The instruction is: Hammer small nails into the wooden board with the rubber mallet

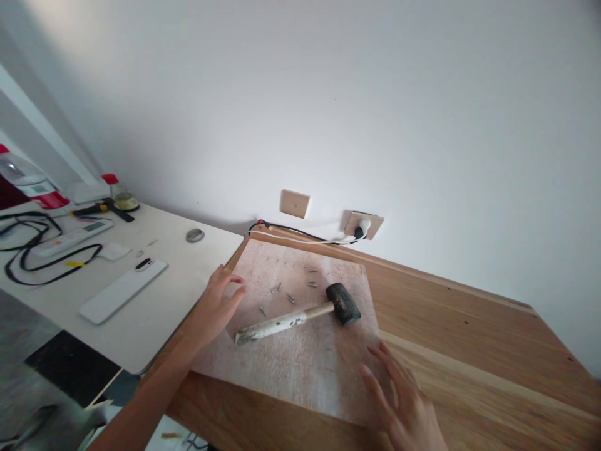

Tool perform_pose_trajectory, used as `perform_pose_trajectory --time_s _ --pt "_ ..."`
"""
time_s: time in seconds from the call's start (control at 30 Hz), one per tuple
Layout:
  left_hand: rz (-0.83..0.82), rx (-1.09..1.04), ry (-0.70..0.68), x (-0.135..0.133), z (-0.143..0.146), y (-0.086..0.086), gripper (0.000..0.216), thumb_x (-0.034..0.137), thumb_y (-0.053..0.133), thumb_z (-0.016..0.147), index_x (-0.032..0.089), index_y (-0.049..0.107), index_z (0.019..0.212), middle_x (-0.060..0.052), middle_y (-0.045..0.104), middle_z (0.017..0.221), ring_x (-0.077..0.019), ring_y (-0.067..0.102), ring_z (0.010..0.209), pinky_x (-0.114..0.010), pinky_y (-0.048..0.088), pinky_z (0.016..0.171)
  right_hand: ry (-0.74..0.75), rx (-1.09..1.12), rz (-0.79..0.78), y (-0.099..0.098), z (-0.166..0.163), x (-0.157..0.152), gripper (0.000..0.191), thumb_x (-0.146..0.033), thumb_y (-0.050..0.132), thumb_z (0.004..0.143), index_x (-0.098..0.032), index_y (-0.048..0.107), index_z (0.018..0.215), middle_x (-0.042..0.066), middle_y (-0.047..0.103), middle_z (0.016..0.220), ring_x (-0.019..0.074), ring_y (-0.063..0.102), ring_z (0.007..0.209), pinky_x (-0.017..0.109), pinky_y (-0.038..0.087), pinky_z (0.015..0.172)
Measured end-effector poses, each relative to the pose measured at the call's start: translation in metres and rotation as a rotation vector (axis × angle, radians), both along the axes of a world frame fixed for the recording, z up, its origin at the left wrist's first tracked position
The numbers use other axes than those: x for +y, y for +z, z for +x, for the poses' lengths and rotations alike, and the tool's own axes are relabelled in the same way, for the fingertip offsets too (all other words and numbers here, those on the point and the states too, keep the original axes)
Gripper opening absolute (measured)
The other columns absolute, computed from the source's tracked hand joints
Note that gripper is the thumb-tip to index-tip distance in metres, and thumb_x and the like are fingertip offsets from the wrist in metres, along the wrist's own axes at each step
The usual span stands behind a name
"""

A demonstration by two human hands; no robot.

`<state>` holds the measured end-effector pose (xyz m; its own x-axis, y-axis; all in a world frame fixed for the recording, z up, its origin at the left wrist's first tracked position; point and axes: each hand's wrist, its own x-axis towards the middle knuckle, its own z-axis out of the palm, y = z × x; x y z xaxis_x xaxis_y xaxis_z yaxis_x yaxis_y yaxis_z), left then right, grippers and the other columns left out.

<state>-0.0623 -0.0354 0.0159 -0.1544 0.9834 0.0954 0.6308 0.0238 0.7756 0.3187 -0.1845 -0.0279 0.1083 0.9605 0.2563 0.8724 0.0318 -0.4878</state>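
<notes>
A thin, pale, worn wooden board [300, 357] lies flat on a wooden tabletop. Across it rests a rubber mallet [344, 304] with a black head to the right and a white-stained handle pointing left. Several small screws or nails [291, 299] are scattered behind the handle; which kind they are is too small to tell. At the board's left edge is my left hand [220, 304], thumb and fingers apart and holding nothing. My right hand [401, 398] is by the right front edge, fingers spread, with no object in it. Whether either hand presses on the board is unclear.
On the left, a white table [173, 294] carries a roll of tape [195, 235], a white flat case [123, 292], a black cable [28, 250], a power strip [75, 237] and bottles [123, 195]. Behind, a wall socket [364, 224] holds plugs, their cords running along the tabletop's back edge.
</notes>
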Motion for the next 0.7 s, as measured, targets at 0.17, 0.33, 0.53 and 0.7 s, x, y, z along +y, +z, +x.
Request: perform_pose_trajectory --time_s 0.17,0.33,0.53,0.7 --pt "0.025 0.008 0.119 0.009 -0.029 0.007 0.027 0.046 0.063 0.084 0.026 0.073 0.097 -0.008 0.056 0.153 -0.0318 0.047 0.152 -0.057 0.036 0.133 0.075 0.039 -0.014 0.011 -0.032 0.007 0.048 -0.057 0.056 0.104 -0.023 0.074 0.133 0.014 0.068 0.146 0.0345 0.068 0.132 0.052 0.063 0.103" --pt "-0.011 0.020 0.227 0.026 -0.063 0.028 0.034 0.049 0.059 0.079 0.024 0.072 0.097 -0.008 0.060 0.147 -0.0306 0.060 0.138 -0.051 0.043 0.129 0.124 0.112 0.061 0.016 -0.083 0.016 0.050 -0.059 0.053 0.105 -0.022 0.075 0.129 0.017 0.069 0.143 0.0345 0.070 0.128 0.053 0.063 0.102" --pt "-0.140 -0.027 0.249 0.038 -0.087 0.030 0.040 0.053 0.059 0.073 0.021 0.070 0.095 -0.010 0.070 0.127 -0.0310 0.071 0.115 -0.047 0.057 0.109 0.200 0.117 0.096 0.016 -0.110 0.022 0.050 -0.057 0.051 0.106 -0.019 0.075 0.128 0.019 0.069 0.143 0.0360 0.070 0.127 0.054 0.064 0.099" --pt "-0.026 0.108 0.203 0.036 -0.083 0.016 0.032 0.047 0.060 0.077 0.024 0.073 0.094 -0.009 0.065 0.140 -0.0310 0.061 0.133 -0.050 0.044 0.127 0.186 0.164 0.047 0.016 -0.094 0.025 0.046 -0.055 0.051 0.106 -0.022 0.075 0.126 0.016 0.072 0.139 0.0341 0.071 0.127 0.052 0.064 0.101"
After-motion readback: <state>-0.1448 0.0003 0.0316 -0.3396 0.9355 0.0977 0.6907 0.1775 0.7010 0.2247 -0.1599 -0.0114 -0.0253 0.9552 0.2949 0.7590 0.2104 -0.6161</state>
